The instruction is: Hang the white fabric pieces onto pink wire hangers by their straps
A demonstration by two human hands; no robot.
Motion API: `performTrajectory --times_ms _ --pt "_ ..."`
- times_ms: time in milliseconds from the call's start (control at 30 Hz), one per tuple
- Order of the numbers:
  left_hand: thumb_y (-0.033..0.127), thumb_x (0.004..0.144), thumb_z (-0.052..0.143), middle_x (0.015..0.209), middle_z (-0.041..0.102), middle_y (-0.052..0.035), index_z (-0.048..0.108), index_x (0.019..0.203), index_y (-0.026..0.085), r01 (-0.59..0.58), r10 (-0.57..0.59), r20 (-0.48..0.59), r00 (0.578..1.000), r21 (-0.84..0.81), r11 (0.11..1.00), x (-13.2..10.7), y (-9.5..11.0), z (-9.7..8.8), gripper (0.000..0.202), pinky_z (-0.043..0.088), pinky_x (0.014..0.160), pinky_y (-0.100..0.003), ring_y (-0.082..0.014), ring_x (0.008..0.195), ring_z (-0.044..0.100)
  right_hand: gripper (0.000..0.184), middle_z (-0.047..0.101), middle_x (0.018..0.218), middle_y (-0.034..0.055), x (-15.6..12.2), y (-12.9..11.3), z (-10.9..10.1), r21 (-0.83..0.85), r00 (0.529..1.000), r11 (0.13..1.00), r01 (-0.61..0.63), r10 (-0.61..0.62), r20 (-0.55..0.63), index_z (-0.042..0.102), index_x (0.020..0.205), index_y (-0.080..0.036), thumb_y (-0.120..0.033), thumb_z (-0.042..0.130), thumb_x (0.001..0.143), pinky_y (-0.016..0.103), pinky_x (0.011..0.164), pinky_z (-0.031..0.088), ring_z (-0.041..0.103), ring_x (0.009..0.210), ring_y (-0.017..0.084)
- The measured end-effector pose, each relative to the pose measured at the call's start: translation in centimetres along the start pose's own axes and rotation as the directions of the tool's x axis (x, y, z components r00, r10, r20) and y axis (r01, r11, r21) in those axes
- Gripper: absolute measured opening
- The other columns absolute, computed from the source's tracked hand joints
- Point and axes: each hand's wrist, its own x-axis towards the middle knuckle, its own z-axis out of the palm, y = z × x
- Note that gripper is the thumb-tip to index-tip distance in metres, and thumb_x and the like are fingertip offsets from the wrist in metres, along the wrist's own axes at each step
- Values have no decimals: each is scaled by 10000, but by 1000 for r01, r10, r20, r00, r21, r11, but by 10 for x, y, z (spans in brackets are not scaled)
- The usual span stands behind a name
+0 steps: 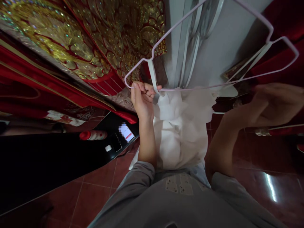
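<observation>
A pale pink clothes hanger point(177, 23) spans the upper part of the view, tilted. My left hand point(143, 96) is closed around the left end of its lower bar, beside a white strap point(152, 74) looped at the hanger's notch. Another pair of thin white straps point(255, 58) hangs from the right notch. Below the bar, a white garment point(179, 126) drapes down in front of my body; how its top joins the straps is partly unclear. My right hand point(280, 103) is below the hanger's right end, apart from it, its fingers smeared by motion.
Red and gold sequined costumes point(95, 41) hang at the upper left. A black table point(59, 158) at left bears a red-capped bottle point(93, 135), a lit phone point(127, 132), a dark phone-like object point(115, 142) and a small white case point(108, 148). Red tiles point(95, 177) cover the floor.
</observation>
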Motion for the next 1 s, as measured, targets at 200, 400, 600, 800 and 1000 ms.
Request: performTrajectory --times_ms 200,400,600,800,1000 --pt "772 1045 566 698 495 30 382 859 276 -29 30 -19 999 54 998 -2 -2 1 561 635 860 -346 -173 648 568 126 762 804 21 -31 12 -4 -77 622 901 -426 354 699 862 915 -267 -240 782 821 305 525 458 563 584 124" --pt "762 1034 612 743 610 22 421 875 270 -15 14 24 1000 19 1000 -5 -10 -1 551 621 885 -327 -181 776 730 321 758 1023 22 -24 40 14 20 376 596 -803 480 793 730 1057 -319 -562 778 853 342 576 496 568 651 148" --pt "719 951 788 1121 783 -36 606 1089 293 -58 55 28 998 96 994 -18 -27 -9 484 610 933 -321 -225 1034 813 413 573 814 -2 -34 49 10 42 337 538 -842 462 820 488 854 -279 -654 649 921 323 533 390 403 558 131" --pt "469 897 950 1040 788 -25 770 1154 263 -231 189 183 965 246 941 -29 -24 -19 375 571 954 -294 -175 1000 760 505 530 777 -13 -36 34 15 30 297 508 -861 455 840 375 802 -260 -662 652 932 312 505 359 347 516 109" --pt "370 886 970 929 779 -17 842 1034 258 -82 24 273 962 202 976 -33 21 -14 226 538 749 -245 -146 866 711 496 509 739 -32 -30 17 15 33 244 389 -920 506 827 358 772 -246 -548 741 862 288 492 331 354 500 93"
